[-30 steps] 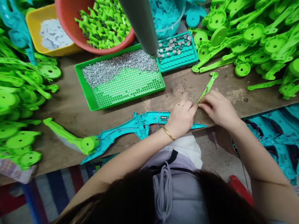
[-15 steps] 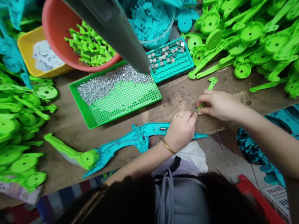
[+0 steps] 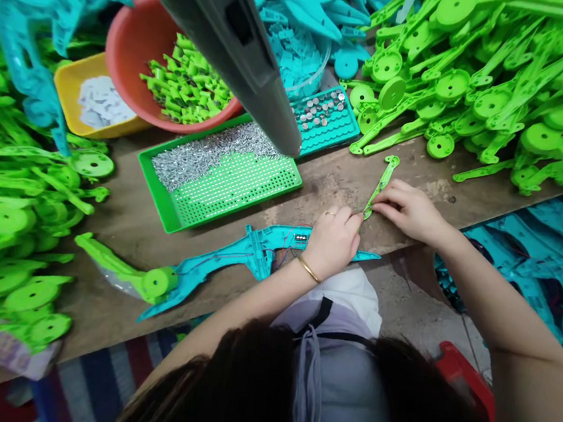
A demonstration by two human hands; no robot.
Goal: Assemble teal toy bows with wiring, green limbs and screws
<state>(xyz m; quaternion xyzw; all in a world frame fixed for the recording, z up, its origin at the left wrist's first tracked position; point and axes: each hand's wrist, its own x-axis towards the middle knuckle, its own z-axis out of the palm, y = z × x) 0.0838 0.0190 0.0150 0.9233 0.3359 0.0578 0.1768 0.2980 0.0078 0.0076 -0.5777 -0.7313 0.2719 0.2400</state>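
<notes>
A slim green plastic lever with a hooked far end lies slantwise above the bench between my hands. My left hand, with a ring and a gold bangle, is closed, its fingertips gripping the lever's near end. From the right, my right hand pinches at the lever's lower part; whether something small is between those fingertips is hidden. Under my left hand and wrist stretches a blue plastic half-shell with thin wires and small metal cells inside. A green handle piece with a round hub is attached at its left end.
A green tray of screws and a blue tray of button cells stand behind. Further back are a red bowl, a yellow bin and a grey post. Green parts are heaped right, more green parts left.
My right hand has shifted slightly right and down, opening its grip across the lever, so more of the lever shows. My left hand stays at its near end. The view has shifted a little.
</notes>
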